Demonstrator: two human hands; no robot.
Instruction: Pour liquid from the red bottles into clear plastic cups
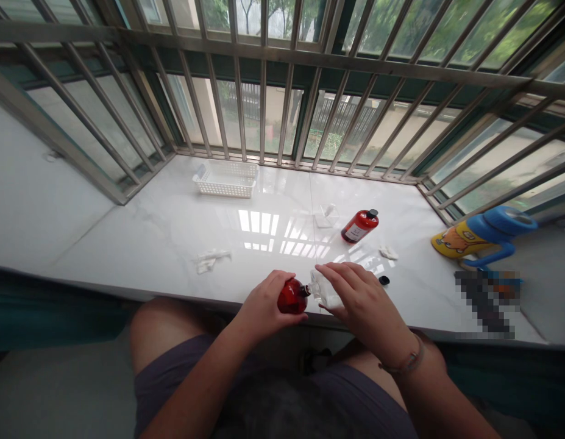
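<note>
My left hand (268, 302) is closed around a red bottle (291, 297), tipped so that its dark neck points right. In my right hand (358, 299) is a clear bottle (325, 289), also tilted, its open mouth facing the red bottle's neck. The two mouths meet or nearly meet; I cannot tell whether they touch. Both bottles are held over the front edge of the white counter (149, 244). A small black cap (383, 280) lies just right of my right hand. Behind it stands a second red bottle (359, 227) with a black cap and pale label.
A white perforated basket (226, 181) sits at the back left. Crumpled white tissue (212, 261) lies left, with another wad (388, 252) at right. A small clear item (326, 215) is near the middle. A yellow and blue flask (483, 235) stands right, below window bars (289, 110).
</note>
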